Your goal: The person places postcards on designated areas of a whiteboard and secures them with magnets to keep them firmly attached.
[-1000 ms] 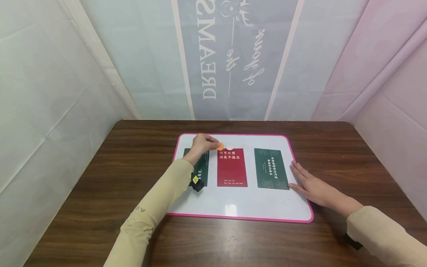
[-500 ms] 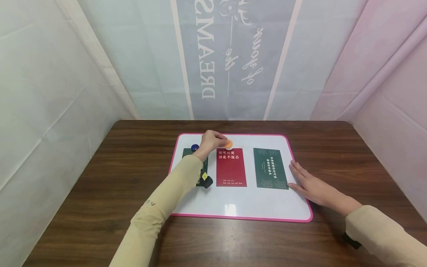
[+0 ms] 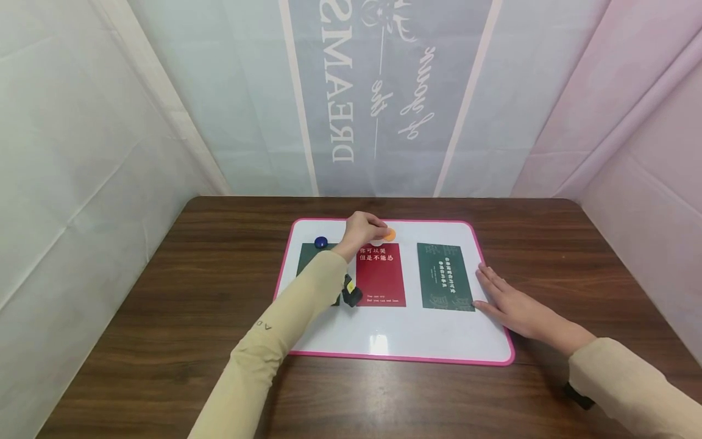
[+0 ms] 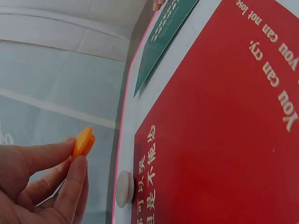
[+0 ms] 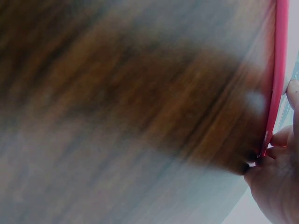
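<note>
Between thumb and fingertips, my left hand (image 3: pixel 362 233) pinches an orange round magnet (image 4: pixel 83 141), held off the board near its top edge. A white round magnet (image 4: pixel 123 189) sits at the top of the red card (image 3: pixel 381 280), partly hidden by the hand in the head view. A dark blue magnet (image 3: pixel 320 242) is on the top edge of the left green card (image 3: pixel 310 257), which my left arm partly covers. My right hand (image 3: pixel 512 308) rests with straight fingers on the right edge of the pink-rimmed whiteboard (image 3: pixel 439 335), beside the right green card (image 3: pixel 446 277).
The whiteboard lies on a dark wooden table (image 3: pixel 164 274). Behind it hangs a pale printed curtain (image 3: pixel 384 122), with light fabric walls on the left and right. A small black device (image 3: pixel 352 292) is strapped to the left wrist.
My left hand has moved right with the orange magnet, from left of the white magnet to just past it. The blue magnet has come into sight. My right hand has stayed in place.
</note>
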Demonstrator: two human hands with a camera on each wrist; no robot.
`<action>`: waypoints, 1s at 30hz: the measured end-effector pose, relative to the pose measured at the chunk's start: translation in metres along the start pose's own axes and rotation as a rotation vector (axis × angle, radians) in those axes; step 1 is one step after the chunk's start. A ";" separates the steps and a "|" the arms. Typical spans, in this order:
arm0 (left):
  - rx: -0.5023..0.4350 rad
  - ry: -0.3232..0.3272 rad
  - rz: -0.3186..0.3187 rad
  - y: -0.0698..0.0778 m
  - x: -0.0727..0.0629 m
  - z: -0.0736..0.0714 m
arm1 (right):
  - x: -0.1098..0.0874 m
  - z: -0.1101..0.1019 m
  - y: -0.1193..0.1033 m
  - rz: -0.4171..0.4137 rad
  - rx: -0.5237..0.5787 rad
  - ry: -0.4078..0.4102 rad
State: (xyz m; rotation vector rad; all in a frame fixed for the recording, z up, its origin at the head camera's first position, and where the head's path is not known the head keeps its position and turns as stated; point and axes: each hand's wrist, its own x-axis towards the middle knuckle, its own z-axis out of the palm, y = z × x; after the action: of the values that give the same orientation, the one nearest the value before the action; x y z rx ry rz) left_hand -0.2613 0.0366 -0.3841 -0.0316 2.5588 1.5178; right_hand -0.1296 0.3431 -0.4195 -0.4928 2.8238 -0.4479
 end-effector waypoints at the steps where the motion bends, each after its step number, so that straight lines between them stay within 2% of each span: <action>1: 0.001 -0.002 0.006 0.001 0.000 0.001 | 0.000 0.000 0.000 0.000 0.000 -0.001; 15: -0.050 -0.004 0.004 0.016 0.008 0.024 | 0.002 -0.004 0.002 0.006 0.000 -0.014; 30: -0.026 -0.001 -0.014 0.032 0.014 0.043 | 0.007 -0.009 0.003 0.011 -0.002 -0.030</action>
State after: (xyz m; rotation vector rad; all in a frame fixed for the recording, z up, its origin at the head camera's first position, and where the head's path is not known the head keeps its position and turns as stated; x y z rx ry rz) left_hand -0.2731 0.0907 -0.3784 -0.0521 2.5326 1.5463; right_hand -0.1392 0.3456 -0.4131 -0.4808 2.7968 -0.4315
